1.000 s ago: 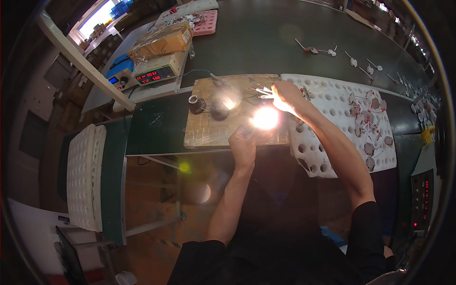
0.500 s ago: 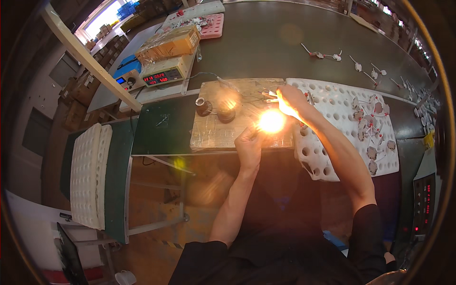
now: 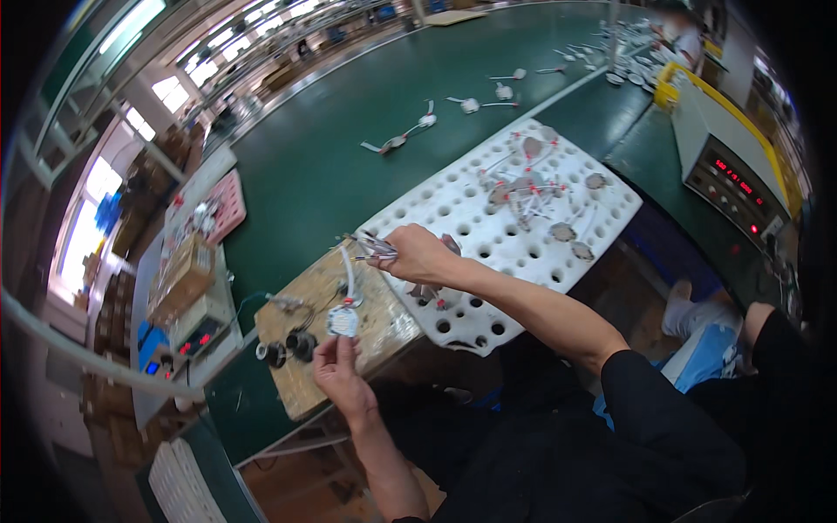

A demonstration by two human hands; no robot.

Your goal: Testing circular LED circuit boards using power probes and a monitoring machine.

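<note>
My left hand (image 3: 344,379) pinches the edge of a small round LED light module (image 3: 342,321), its pale face turned up and unlit. A white lead with a red piece at its base rises from the module toward my right hand. My right hand (image 3: 423,257) is closed around a bundle of white leads (image 3: 375,248), their ends sticking out to the left. Grey round modules (image 3: 425,292) on these leads hang below and beside that hand, over the white foam tray (image 3: 610,205). The wooden board (image 3: 292,383) lies under my left hand.
Two dark cylindrical pieces (image 3: 301,346) and a wire stand on the board. More modules (image 3: 527,187) lie piled on the tray, others (image 3: 471,105) along the green table (image 3: 305,131). A metered power unit (image 3: 728,179) stands at right; a person (image 3: 684,39) sits far right.
The bright light at my left hand has gone out, showing the module's face. My view has swung right, with more of the tray and table in it. Both hands keep their hold.
</note>
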